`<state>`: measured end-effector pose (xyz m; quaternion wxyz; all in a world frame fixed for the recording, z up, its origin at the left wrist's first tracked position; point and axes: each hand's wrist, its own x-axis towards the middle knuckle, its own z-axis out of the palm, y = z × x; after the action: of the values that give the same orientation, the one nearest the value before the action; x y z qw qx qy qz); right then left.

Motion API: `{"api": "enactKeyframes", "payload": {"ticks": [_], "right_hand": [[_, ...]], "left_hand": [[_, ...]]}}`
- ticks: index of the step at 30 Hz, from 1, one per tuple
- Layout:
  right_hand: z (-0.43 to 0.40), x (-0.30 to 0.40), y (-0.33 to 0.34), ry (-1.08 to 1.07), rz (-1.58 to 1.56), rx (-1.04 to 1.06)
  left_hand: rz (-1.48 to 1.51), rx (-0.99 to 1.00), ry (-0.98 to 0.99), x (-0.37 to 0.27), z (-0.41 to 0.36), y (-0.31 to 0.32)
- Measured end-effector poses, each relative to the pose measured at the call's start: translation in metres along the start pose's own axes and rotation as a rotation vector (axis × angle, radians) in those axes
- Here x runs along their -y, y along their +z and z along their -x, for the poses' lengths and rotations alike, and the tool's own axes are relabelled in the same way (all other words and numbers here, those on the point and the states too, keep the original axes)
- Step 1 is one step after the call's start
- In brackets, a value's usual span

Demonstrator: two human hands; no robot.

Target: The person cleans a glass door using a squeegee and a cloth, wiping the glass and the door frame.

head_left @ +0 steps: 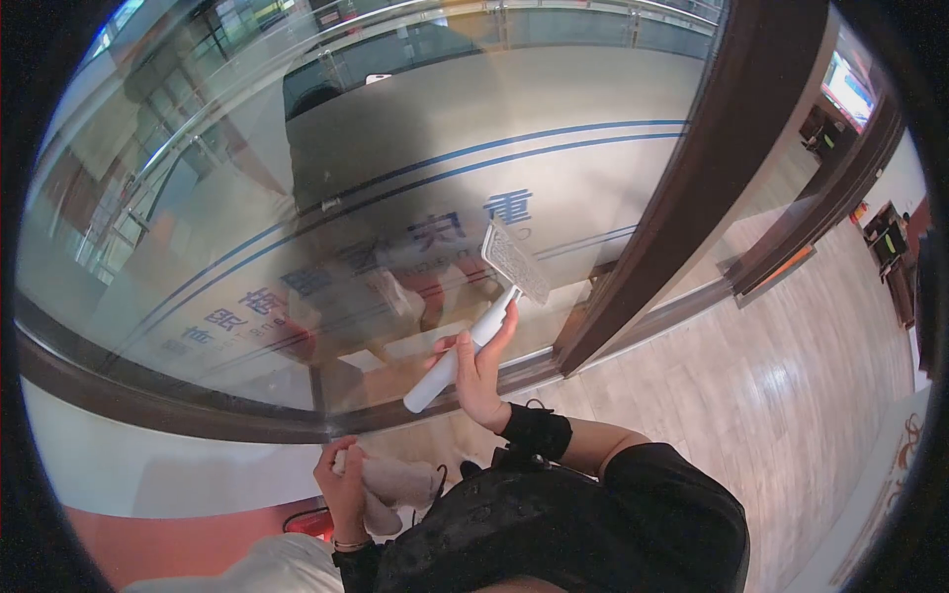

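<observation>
My right hand (482,370) grips the pale grey handle of a flat-headed window cleaning brush (452,363). The rectangular head, with a pale textured pad (515,263), is raised at a tilt before a large glass pane (593,178). Whether the pad touches the glass, I cannot tell. Lower down, by the pane's bottom frame, my left hand (342,482) is closed around a bunched pale cloth (400,482). Blue lettering and paired blue stripes run across a frosted band of the glass, and dark reflections lie over it.
A dark brown frame post (689,185) borders the pane on the right. Beyond stretches a light wood-look floor (771,378). Below the left sill is a white and pink wall (193,482). A red object (311,525) with a black tube sits low beside my left hand.
</observation>
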<state>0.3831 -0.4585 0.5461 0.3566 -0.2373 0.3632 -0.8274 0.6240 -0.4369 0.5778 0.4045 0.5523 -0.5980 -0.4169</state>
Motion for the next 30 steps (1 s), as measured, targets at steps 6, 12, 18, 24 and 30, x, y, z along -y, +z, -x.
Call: {"api": "enactKeyframes", "payload": {"ticks": [6, 12, 18, 24, 30], "right_hand": [[0.032, -0.015, 0.044, 0.179, -0.105, 0.087], [0.059, -0.038, 0.082, 0.241, -0.103, 0.227], [0.077, -0.06, 0.102, 0.376, 0.006, 0.445], [0.088, -0.111, 0.12, 0.484, 0.191, 0.611], [0.073, -0.168, 0.147, 0.259, 0.581, 1.281]], "left_hand": [[0.019, 0.001, -0.08, 0.012, 0.002, -0.028], [-0.048, -0.066, 0.015, 0.023, -0.002, -0.045], [0.135, -0.15, -0.111, 0.054, -0.002, -0.063], [-0.076, -0.37, -0.149, 0.124, 0.004, -0.081], [0.139, -0.465, -0.184, 0.178, 0.003, -0.097]]}}
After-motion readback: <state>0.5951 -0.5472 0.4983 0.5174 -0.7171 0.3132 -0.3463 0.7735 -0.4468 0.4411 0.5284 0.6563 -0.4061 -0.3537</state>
